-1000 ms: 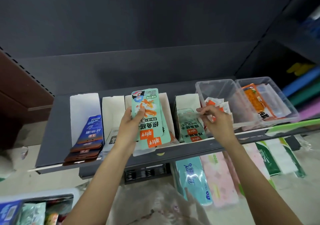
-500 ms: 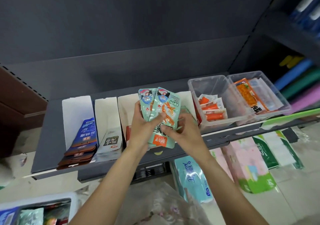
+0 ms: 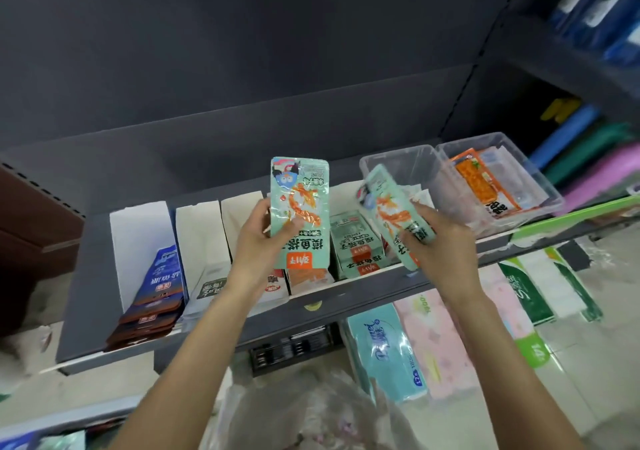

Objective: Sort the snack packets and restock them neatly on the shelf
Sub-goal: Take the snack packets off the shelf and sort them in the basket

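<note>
So each hand has one mint-green snack packet. The left hand has its fingers and thumb curled round the lower half of its packet, held up just above the paper boxes on the shelf. The right hand is pinching the lower end of the other packet, thumb on the printed face, fingers behind.

If it were me, I'd drop the right-hand one first into the box sitting just left of that grip, since the same green packets are already stacked there. Square it up face-up, label end toward the shelf's front edge like the others, and slide it flat rather than tossing it.

Orientation: the left packet's long axis runs near upright, cartoon end up, orange label down by the palm. The right one tilts, top end leaning up-left away from the grip, toward the clear tub.
</note>
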